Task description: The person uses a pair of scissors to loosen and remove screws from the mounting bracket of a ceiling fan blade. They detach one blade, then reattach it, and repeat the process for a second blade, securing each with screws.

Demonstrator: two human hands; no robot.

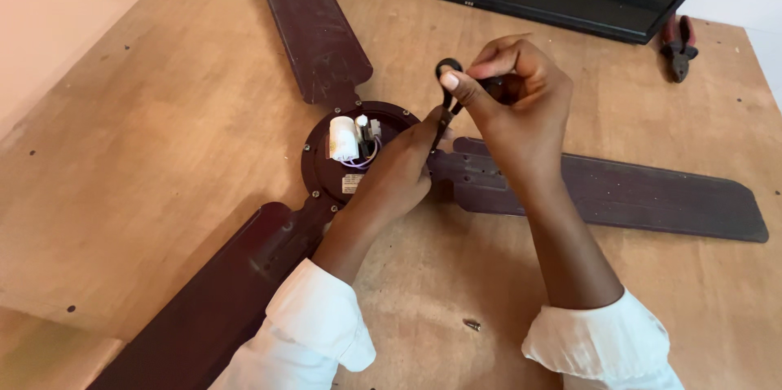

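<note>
Small black ring part pinched over the fan hub

The small black ring part [448,67] sits just above and to the right of the fan hub [342,163], pinched in the right hand [513,101] by thumb and forefinger. The left hand [399,174] rests closed against the hub's right edge, gripping a thin dark stem under the ring. Best kept steady and close over the hub, I'd say. A loose screw [472,325] lies below the hub on the surface [163,113], pliers [678,44] far to the upper right.
</note>
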